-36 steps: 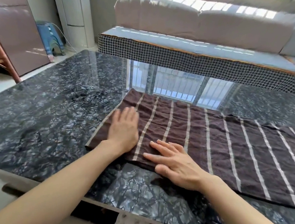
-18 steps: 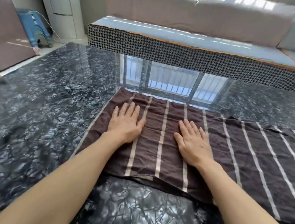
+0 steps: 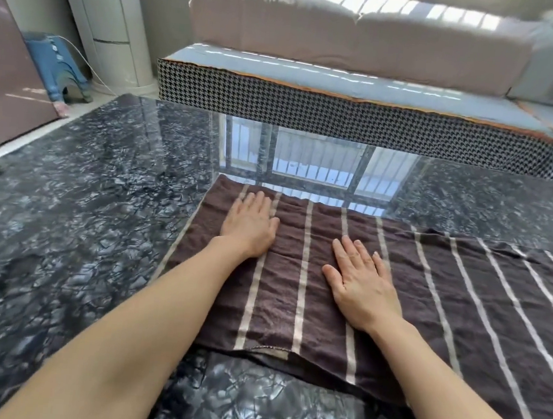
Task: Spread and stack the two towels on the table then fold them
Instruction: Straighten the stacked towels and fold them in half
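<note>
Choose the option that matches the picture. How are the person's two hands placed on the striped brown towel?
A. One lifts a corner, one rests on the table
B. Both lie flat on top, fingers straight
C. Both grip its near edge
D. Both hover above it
B: the left hand and right hand lie palm-down with straight fingers on the striped brown towel.

Bright daylight. The shiny table point(image 3: 66, 224) mirrors a window in the middle. Sun stripes cross the sofa point(image 3: 351, 32) up top. Edges bend.

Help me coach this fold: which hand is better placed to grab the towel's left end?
Left, probably. The left hand lies flat nearest the brown striped towel's left edge; the right hand rests nearer the middle.
</note>
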